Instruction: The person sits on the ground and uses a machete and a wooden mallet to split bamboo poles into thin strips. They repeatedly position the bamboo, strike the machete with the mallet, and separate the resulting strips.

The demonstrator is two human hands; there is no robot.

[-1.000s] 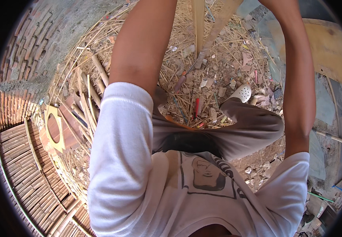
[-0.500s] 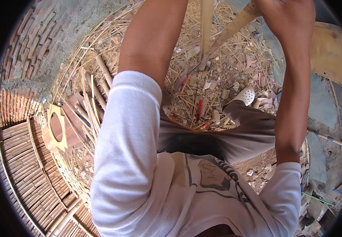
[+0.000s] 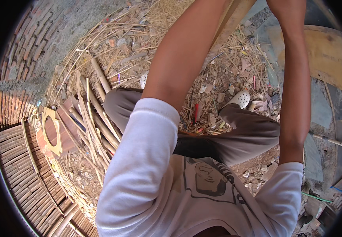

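**Arms Raised Out of View, Bamboo Strip Between Them**

Both forearms had climbed higher than half a second earlier, when the right fist still showed closed round a pale strip; the hands themselves had passed beyond the upper rim, so whether they were spread or clenched could not be told.

At nine o'clock a flat wooden frame with a round hole [image 3: 52,132] lay on the ground beside a brick wall [image 3: 11,106]. At eight o'clock ran a mat of bamboo canes laid side by side [image 3: 18,173]. Just right of the frame, a loose pile of split bamboo sticks [image 3: 90,114] lay fanned toward ten o'clock, touching the person's left trouser knee.

The left forearm [image 3: 186,51] rose from a white sleeve toward twelve o'clock. Immediately beside it, at twelve to one o'clock, a pale bamboo strip [image 3: 234,17] slanted up out of the picture between the two arms. Below it the ground [image 3: 222,67] was littered with straw and chips, a red-handled tool [image 3: 196,111] near the centre, and a white perforated clog [image 3: 240,98] just right of that.

The right forearm [image 3: 295,79] stood at two o'clock. Past it, at three o'clock, lay a round wooden board [image 3: 333,59].
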